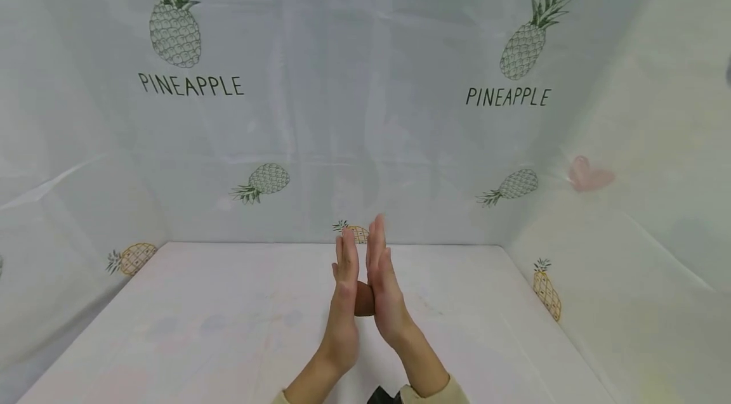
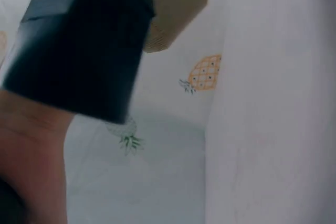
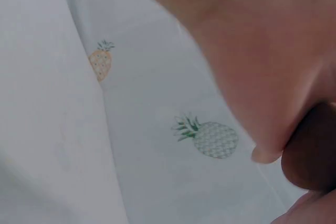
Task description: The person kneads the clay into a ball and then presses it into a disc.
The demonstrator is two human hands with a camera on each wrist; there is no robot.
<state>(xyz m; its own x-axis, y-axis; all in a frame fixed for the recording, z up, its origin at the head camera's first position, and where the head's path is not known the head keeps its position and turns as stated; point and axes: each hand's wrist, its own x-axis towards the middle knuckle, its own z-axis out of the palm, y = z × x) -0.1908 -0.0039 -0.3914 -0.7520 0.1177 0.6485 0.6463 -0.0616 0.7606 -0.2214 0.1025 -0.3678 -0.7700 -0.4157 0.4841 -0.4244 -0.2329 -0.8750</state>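
Observation:
Between the two palms sits a smooth, rounded brown lump (image 1: 364, 300), which looks like clay; the palms cover its sides. My left hand (image 1: 344, 309) presses it from the left with straight fingers pointing up. From the other side my right hand (image 1: 389, 302) presses with its fingers extended too, a little higher. The fingertips of the two hands stand slightly apart. In the right wrist view the same brown lump (image 3: 311, 156) shows at the right edge, against the palm. The left wrist view shows part of a wrist (image 2: 37, 150) but not the lump.
A white-covered table (image 1: 228, 328) lies below the hands. Behind it hangs a pale curtain (image 1: 354, 106) printed with pineapples, and similar sheets close off both sides. A dark band (image 2: 79, 51) and a beige sleeve (image 2: 178, 3) fill the left wrist view's upper part.

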